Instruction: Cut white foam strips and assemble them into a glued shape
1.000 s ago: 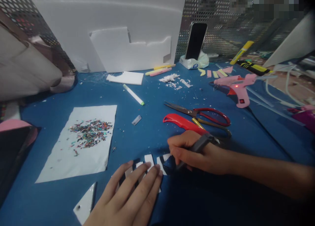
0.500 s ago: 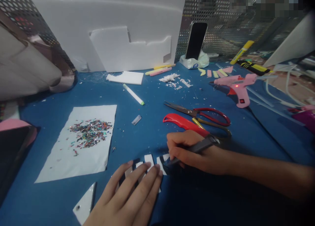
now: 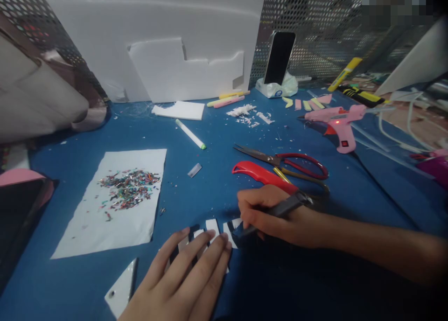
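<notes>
My left hand [image 3: 191, 274] lies flat with its fingers stretched over white pieces marked with black stripes [image 3: 212, 226], covering much of them. In my right hand [image 3: 280, 218] is a thick black marker [image 3: 289, 205], pinched like a pen. Its tip end meets the right part of the striped white pieces, though the fingers and shadow hide the exact contact. Just beyond my right hand lie a red-handled cutter [image 3: 262, 174] and scissors [image 3: 276, 160] with red handles. A white triangular piece with a hole [image 3: 121, 290] rests left of my left hand.
Colourful bits lie on a white paper sheet [image 3: 79, 227] at left. A pink glue gun [image 3: 345, 122] with a lit light and trailing cord sits at right. A phone [image 3: 279, 57] stands at the back, near white scraps [image 3: 241, 110]. A white-green pen [image 3: 191, 134] lies mid-table.
The view has shifted very slightly. Both hands keep nearly the same place, and the marker's tip end has moved only a little at the striped pieces.
</notes>
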Demonstrator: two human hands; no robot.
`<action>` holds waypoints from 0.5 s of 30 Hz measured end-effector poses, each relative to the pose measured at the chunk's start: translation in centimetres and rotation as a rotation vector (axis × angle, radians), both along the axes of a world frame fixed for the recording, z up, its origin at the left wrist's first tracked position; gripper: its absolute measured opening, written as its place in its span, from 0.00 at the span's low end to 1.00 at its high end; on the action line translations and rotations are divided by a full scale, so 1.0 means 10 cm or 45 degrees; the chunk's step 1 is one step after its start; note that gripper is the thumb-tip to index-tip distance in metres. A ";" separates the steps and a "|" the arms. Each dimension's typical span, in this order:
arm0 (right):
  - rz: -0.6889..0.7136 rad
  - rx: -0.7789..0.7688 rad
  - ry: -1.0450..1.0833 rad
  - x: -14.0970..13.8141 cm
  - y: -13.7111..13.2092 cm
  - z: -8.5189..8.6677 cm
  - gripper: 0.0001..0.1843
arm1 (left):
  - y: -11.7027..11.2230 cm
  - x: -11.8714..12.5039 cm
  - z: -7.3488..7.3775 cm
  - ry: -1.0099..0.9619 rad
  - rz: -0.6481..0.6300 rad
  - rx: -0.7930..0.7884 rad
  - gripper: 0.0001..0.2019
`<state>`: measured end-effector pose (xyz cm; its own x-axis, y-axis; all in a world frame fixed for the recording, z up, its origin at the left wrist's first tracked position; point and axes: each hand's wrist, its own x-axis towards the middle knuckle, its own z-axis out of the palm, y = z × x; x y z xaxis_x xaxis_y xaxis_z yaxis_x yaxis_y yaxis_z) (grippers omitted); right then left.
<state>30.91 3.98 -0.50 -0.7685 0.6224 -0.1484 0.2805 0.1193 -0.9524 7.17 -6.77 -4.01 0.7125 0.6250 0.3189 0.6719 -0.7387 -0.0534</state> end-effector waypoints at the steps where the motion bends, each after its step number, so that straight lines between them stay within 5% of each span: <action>1: 0.018 -0.015 0.004 0.00 0.00 0.00 0.19 | 0.00 0.00 0.00 0.004 -0.001 -0.005 0.19; 15: -0.017 -0.001 0.036 0.01 0.00 -0.03 0.19 | 0.00 -0.01 0.00 0.011 -0.001 0.005 0.19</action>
